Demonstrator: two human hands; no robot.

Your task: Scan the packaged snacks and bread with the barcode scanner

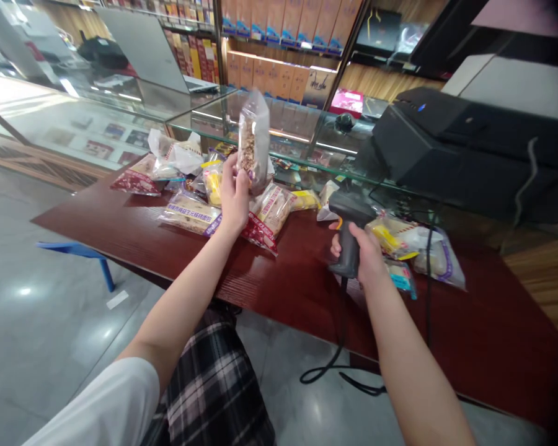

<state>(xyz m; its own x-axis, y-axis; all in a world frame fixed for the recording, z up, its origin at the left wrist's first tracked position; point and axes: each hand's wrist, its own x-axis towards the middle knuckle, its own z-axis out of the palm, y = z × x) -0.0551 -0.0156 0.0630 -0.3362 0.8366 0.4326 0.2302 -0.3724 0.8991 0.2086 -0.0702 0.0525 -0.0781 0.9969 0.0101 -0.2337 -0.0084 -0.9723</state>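
White sleeve (93, 402), left hand (236, 198), clear crinkled bag of brown crumbs (250, 145)

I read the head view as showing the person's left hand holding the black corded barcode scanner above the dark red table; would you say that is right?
Not quite: it is the right hand, not the left, as the head view shows. The right hand holds the black corded barcode scanner above the dark red table.

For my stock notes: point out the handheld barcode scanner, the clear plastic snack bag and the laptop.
handheld barcode scanner (351, 207), head view, on its black top end.
clear plastic snack bag (248, 148), head view, on the brown contents behind the plastic.
laptop (142, 49), head view, on the grey lid.
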